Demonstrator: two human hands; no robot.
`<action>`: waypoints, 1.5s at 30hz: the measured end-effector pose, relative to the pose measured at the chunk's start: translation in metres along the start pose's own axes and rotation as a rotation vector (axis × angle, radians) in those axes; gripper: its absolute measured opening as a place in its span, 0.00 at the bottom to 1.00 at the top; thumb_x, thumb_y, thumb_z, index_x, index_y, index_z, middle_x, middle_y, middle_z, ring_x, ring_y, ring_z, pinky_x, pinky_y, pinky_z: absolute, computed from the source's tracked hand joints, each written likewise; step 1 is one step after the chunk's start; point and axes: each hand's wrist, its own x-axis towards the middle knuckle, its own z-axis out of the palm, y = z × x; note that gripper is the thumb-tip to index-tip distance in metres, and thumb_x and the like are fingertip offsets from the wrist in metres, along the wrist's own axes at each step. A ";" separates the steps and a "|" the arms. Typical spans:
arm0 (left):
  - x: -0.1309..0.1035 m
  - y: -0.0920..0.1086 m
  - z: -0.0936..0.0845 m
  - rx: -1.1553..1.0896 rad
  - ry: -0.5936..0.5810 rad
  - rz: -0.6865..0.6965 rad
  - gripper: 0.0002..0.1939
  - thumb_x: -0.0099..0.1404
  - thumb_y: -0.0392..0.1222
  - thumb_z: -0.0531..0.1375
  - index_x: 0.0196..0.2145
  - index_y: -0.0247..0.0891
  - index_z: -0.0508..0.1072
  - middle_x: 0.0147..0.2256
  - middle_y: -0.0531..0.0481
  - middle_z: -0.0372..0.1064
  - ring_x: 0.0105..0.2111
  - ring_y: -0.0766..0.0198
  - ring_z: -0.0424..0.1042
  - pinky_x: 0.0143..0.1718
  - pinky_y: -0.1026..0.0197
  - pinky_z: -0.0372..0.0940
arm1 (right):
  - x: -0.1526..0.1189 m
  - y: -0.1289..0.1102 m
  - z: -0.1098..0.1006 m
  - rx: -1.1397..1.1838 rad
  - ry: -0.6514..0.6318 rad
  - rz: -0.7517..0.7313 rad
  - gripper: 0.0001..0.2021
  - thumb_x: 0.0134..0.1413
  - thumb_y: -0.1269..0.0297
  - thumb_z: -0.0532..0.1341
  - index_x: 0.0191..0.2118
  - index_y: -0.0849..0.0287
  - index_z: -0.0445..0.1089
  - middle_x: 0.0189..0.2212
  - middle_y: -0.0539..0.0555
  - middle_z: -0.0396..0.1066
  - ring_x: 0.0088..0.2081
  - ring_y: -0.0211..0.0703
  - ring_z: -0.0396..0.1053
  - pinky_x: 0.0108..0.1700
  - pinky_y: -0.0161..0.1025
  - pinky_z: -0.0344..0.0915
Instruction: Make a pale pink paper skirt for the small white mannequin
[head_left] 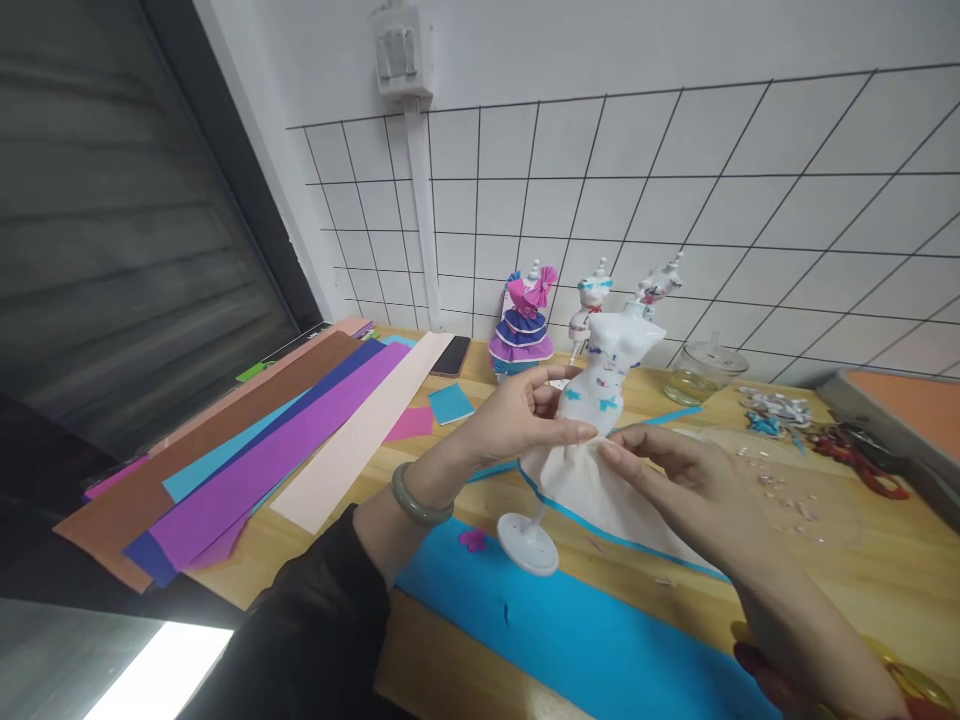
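Two bare hands at work on a small white dress form (619, 345), held tilted over the surface (892, 575), near the middle of the view. The left hand (514, 418) closes about the waist, its thumb lying along the gathered top of a white skirt (574, 482) and its fingers curled behind the body. The right hand (679, 475) pinches the same gathers between thumb and forefinger, just beside the left thumb. The skirt flares below both hands and carries a blue border along its hem; small blue pieces mark the form's hips. The round white base (528, 545) shows beneath, tilted, in front of a blue sheet (570, 640) that bears a pink flower cutout (472, 540). A bangle (420, 497) encircles the left wrist, below a dark sleeve (315, 620). Left: overlapping paper strips (277, 460) in brown, blue, purple and pale pink, with a phone (451, 355) just beyond. Rear: a figure in a tiered dress (523, 335) and two further white figures (592, 295) before a tiled wall (480, 210). Right: a glass jar (705, 372) and a clear plate (787, 500) of small pieces, with red-handled scissors (885, 483) near it.
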 end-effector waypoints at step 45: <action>0.001 -0.006 0.003 0.011 -0.018 0.077 0.28 0.50 0.41 0.74 0.48 0.39 0.72 0.41 0.46 0.74 0.42 0.60 0.74 0.44 0.58 0.67 | -0.008 -0.011 -0.013 -0.032 0.041 -0.073 0.14 0.55 0.48 0.64 0.31 0.52 0.79 0.31 0.53 0.81 0.32 0.46 0.78 0.32 0.38 0.75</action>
